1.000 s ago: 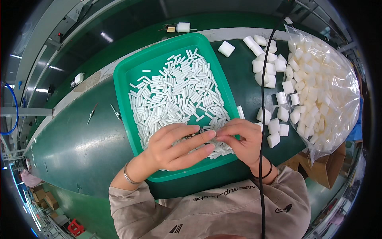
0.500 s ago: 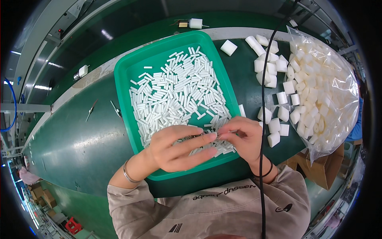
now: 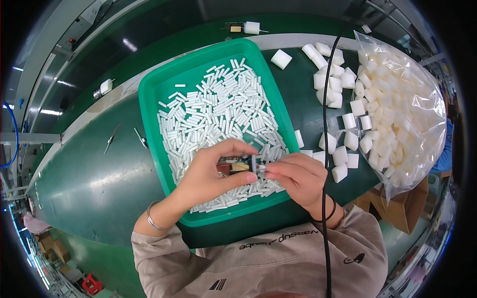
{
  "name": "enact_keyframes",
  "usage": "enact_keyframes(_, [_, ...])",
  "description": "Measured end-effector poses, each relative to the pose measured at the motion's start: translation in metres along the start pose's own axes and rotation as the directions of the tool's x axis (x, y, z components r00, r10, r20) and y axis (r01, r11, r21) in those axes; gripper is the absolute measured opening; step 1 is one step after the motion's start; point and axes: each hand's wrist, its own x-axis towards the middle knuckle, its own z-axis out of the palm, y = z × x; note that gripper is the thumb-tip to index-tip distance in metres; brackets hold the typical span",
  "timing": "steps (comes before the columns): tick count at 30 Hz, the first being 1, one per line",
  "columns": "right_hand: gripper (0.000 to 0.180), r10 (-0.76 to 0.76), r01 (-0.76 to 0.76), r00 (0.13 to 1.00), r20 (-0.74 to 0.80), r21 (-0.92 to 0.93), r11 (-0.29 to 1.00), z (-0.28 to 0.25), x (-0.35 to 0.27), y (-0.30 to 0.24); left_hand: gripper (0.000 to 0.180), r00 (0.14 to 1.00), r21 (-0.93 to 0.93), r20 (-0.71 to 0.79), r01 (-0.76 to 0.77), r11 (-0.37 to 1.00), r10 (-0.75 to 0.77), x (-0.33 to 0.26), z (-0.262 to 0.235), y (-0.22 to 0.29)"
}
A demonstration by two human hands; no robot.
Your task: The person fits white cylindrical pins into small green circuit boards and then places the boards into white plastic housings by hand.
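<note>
Over the tray, my left hand (image 3: 212,171) grips a small electronic assembly (image 3: 237,165) between thumb and fingers. It is dark, with a circuit board and a pale round collar at its right end. My right hand (image 3: 300,179) pinches at the thin tip that sticks out past the collar; whether a small tube is between those fingertips is hidden. Under both hands lies a green plastic tray (image 3: 149,119) holding a spread of short white tubes (image 3: 218,114).
White foam-like cylinders (image 3: 339,155) lie right of the tray, beside a clear plastic bag (image 3: 397,104) full of them. A black cable (image 3: 325,198) hangs across the view. Thin wired parts (image 3: 112,138) lie left. White-capped assemblies (image 3: 252,28) sit on the green strip beyond.
My left hand has turned and spread from around the assembly, so its body and collar now show. My right fingers stay at its tip. A white-capped assembly on the far strip has shifted slightly right.
</note>
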Motion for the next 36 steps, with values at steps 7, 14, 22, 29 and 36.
enact_keyframes(7, [0.019, 0.098, -0.101, 0.994, 0.055, 0.063, 0.993, -0.003, -0.001, 0.003, 0.027, 0.976, 0.175, -0.129, -0.151, 0.973, 0.175, -0.002, 0.007, -0.004])
enact_keyframes(14, [0.022, -0.106, 0.094, 0.980, 0.166, 0.081, 0.992, -0.015, 0.010, 0.013, 0.028, 0.925, 0.347, -0.121, -0.300, 0.889, 0.359, 0.001, 0.011, -0.006])
enact_keyframes(22, [0.038, 0.435, -0.239, 0.899, 0.052, -0.773, 0.587, -0.080, 0.001, 0.016, 0.031, 0.917, 0.178, -0.274, -0.247, 0.953, 0.289, -0.002, 0.006, -0.013])
enact_keyframes(29, [0.035, 0.497, -0.213, 0.863, 0.092, -0.826, 0.522, -0.065, -0.005, 0.028, 0.033, 0.925, 0.093, -0.320, -0.185, 0.978, 0.205, 0.000, 0.009, -0.013])
enact_keyframes(36, [0.030, 0.461, -0.477, 0.876, 0.140, 0.108, 0.872, -0.037, 0.016, 0.006, 0.036, 0.903, 0.016, -0.379, -0.214, 0.977, 0.204, -0.001, 0.004, -0.020])
